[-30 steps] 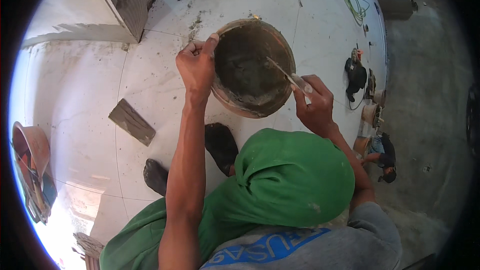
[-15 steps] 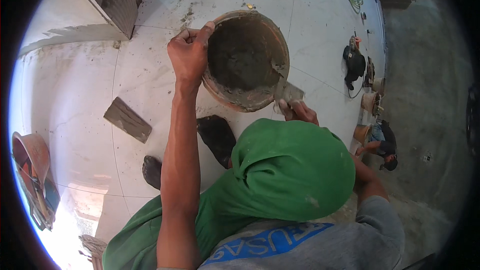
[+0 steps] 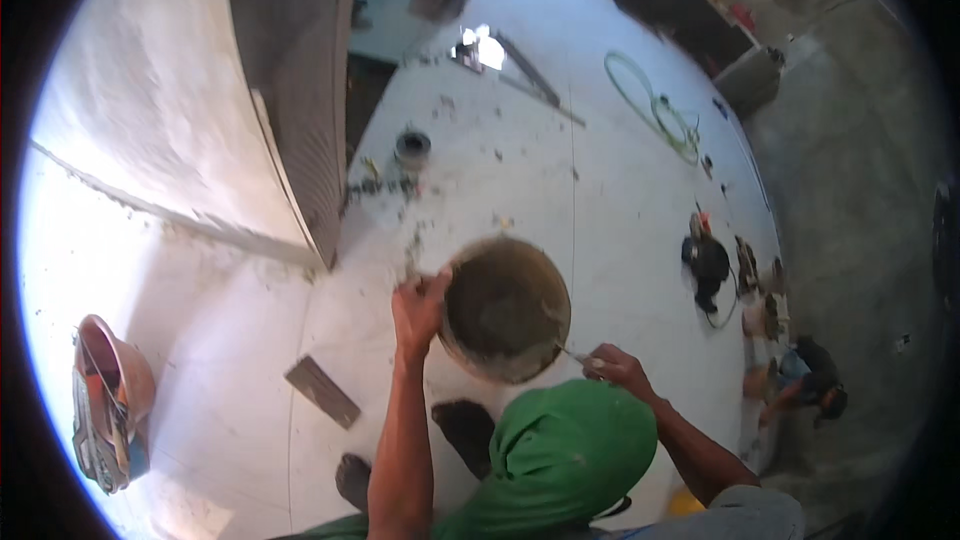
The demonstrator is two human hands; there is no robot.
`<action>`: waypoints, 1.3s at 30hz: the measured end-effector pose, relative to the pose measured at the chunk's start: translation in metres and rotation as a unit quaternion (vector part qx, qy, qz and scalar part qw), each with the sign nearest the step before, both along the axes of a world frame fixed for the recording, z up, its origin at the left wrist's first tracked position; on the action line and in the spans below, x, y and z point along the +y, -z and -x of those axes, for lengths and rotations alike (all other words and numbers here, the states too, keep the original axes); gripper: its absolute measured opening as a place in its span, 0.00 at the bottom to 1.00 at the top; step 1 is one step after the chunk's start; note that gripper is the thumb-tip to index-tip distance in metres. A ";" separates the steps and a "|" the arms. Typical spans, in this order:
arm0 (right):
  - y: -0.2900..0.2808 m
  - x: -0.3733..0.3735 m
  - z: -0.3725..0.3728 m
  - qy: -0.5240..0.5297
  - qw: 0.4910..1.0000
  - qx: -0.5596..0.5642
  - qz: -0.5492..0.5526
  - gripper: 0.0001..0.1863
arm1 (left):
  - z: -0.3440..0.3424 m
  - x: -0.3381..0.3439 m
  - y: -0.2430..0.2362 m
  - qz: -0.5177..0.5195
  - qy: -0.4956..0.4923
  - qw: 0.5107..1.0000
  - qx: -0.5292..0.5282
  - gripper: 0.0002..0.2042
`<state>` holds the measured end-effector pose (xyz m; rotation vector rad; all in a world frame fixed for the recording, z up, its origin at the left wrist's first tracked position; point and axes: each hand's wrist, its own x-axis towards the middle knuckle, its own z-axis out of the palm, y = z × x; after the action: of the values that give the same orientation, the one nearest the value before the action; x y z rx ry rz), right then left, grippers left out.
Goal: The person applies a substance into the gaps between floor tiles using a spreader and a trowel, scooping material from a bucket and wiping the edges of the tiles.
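A round bucket (image 3: 562, 298) stands on the floor in front of me, with grey wet mortar (image 3: 503, 328) inside. My left hand (image 3: 420, 310) is closed over its left rim, fingers curled at the edge. On the opposite side, my right hand (image 3: 617, 368) grips a trowel (image 3: 573, 352), whose thin blade reaches the bucket's lower right rim. Part of the blade is hard to make out against the mortar. A flat grey rectangular board (image 3: 322, 390) lies on the floor left of the bucket, apart from both hands.
At the left, a tub (image 3: 133, 370) holds tools. A ribbed panel (image 3: 312, 130) and pale wall rise at upper left. A green hose (image 3: 650, 115) and a black power tool (image 3: 707, 262) lie to the right. Another person (image 3: 815, 380) works at far right beside buckets.
The view has tilted up, showing more floor and wall ahead. My left hand stays on the bucket rim. The trowel in my right hand has turned, and its blade now looks edge-on.
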<state>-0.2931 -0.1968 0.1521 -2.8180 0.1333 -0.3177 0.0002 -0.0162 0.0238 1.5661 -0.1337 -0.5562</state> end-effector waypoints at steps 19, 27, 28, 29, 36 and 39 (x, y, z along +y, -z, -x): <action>-0.209 0.068 -0.182 -0.029 0.984 -0.175 0.036 0.03 | 0.032 0.047 -0.192 0.156 0.526 0.824 -0.143 0.20; -0.233 0.089 -0.188 -0.067 0.985 -0.066 0.143 0.04 | -0.050 0.164 -0.267 0.351 0.385 0.836 -0.175 0.14; -0.232 0.097 -0.191 -0.116 0.983 -0.031 0.138 0.05 | -0.060 0.176 -0.276 0.361 0.367 0.836 -0.190 0.14; -0.229 0.106 -0.195 -0.166 0.977 0.003 0.130 0.06 | -0.069 0.188 -0.285 0.364 0.355 0.836 -0.206 0.14; -0.143 0.142 -0.208 -0.320 0.947 0.035 0.005 0.07 | -0.085 0.196 -0.343 0.276 0.417 0.818 -0.282 0.19; -0.110 0.128 -0.209 -0.328 0.930 0.165 0.002 0.07 | -0.079 0.174 -0.363 0.227 0.485 0.794 -0.287 0.23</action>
<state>-0.0844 -0.0688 0.2622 -2.6936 -0.7216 0.3083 0.0790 0.1577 0.3865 1.0433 -1.4955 -0.7302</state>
